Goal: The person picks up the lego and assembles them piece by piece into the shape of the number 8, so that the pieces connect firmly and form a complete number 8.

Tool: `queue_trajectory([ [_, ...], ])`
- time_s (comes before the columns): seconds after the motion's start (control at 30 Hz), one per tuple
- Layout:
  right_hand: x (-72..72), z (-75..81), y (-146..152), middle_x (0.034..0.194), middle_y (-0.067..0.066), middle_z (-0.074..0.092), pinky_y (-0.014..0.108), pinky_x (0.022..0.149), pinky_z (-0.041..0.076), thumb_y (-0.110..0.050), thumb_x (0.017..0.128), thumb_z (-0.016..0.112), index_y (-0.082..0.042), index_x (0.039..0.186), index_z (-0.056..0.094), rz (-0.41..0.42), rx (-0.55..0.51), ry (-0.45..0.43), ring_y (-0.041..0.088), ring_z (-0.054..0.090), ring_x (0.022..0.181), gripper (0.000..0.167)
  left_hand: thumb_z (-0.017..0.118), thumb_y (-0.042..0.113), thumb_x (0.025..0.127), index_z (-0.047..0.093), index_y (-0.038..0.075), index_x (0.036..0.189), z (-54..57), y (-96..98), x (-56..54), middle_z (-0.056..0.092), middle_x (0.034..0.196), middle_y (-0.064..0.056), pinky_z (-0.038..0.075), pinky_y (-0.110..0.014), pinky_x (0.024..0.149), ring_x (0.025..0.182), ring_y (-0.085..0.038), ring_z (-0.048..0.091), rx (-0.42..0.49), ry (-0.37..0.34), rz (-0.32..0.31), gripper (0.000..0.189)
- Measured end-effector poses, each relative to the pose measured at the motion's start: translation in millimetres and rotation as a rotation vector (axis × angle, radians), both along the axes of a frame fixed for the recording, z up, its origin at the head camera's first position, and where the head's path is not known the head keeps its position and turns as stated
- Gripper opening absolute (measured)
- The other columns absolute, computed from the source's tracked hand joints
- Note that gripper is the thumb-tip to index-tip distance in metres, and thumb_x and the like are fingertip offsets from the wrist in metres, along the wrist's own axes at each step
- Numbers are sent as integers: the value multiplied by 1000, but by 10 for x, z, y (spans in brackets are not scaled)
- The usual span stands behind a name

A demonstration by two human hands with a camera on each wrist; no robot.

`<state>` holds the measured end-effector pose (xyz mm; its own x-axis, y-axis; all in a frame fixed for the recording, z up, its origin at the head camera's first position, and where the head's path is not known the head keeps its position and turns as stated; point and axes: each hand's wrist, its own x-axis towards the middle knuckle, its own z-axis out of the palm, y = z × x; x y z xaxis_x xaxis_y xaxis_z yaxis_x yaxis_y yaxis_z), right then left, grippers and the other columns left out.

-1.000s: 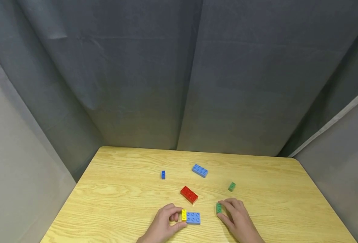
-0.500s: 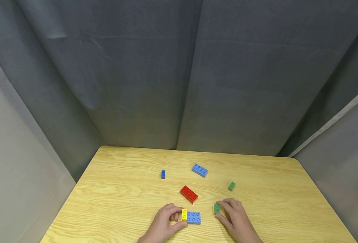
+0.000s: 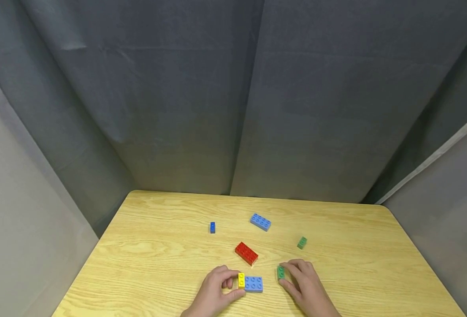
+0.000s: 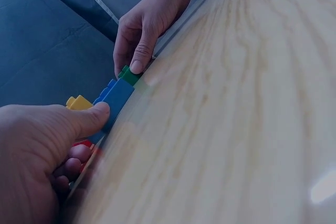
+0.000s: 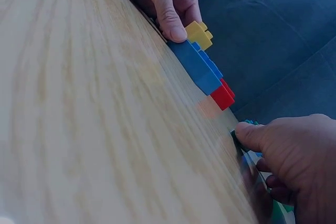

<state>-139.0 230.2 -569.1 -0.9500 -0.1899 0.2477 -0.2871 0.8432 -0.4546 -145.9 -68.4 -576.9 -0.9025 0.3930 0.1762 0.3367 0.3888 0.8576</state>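
Your left hand (image 3: 215, 288) has a narrow grip, thumb and fingers pinching a two-brick stack at its left end. Bottom piece is a light-blue rectangular plastic brick (image 3: 254, 284) w/ round studs, and a small yellow two-stud plastic brick (image 3: 241, 280) sits on top of that left end. In the left wrist view your thumb is pressed on the side of the blue one. The rest of its studs are uncovered.

Your right hand (image 3: 306, 284) is pinched narrow too, thumb on the near end and fingers on the far end of a small green two-stud plastic brick (image 3: 281, 272). That green one's just to the right of the stack, w/ a gap btwn them. Can't tell tbh if it's touching the table, wrist cams are too low for that.

Further out: a red rectangular studded plastic brick (image 3: 247, 254) lies at an angle just past the stack. Beyond your right hand there's a second small green brick (image 3: 302, 242). Farther back on the light wood-grain table (image 3: 158, 229) you've got a small dark-blue brick (image 3: 212, 227) on the left and another light-blue brick (image 3: 260, 222), angled, near the middle. Behind it all, a dark grey fabric curtain (image 3: 178, 97).
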Motion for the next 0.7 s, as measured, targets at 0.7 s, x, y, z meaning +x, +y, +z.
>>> queue_trajectory([
  [0.7,28,25,-115,113,-16,56,27,80,46,-30,91,83,-19,127,74,0,-11,-81,6,43,96,39,83,42,88,76,8,122,-28,29,13,53,79,8,41,-18,66,75,-1,45,-37,51,23,49],
])
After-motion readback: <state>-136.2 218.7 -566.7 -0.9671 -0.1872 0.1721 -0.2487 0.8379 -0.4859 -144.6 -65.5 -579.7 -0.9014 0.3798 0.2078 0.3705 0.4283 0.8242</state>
